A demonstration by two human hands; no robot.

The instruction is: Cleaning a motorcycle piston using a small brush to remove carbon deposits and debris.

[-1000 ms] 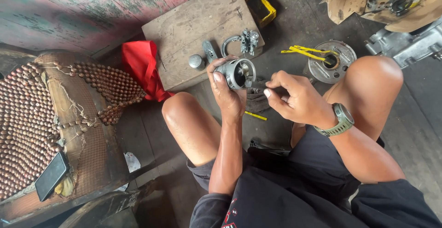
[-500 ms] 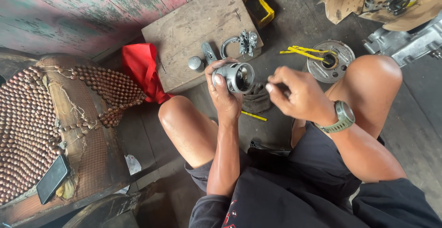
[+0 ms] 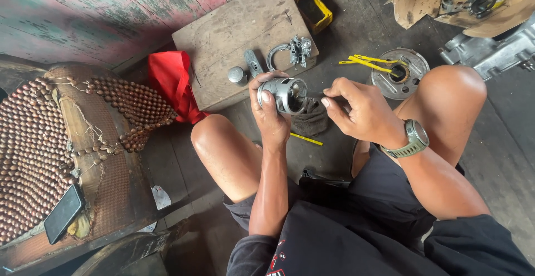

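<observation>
While you crouch, your left hand (image 3: 271,114) grips a hollow grey metal cylinder (image 3: 285,94).
Just beside that cylinder, your right hand (image 3: 359,110) pinches something unclear.

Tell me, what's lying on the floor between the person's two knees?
In the head view, a dark rag and a thin yellow stick lie there, under the metal cylinder in the left hand.

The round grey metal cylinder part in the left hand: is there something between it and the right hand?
Nothing visible stands between them. The left hand grips the round grey metal cylinder part with its open end turned toward the right hand, which is close beside it. Only a dark rag lies on the floor below the gap.
</observation>
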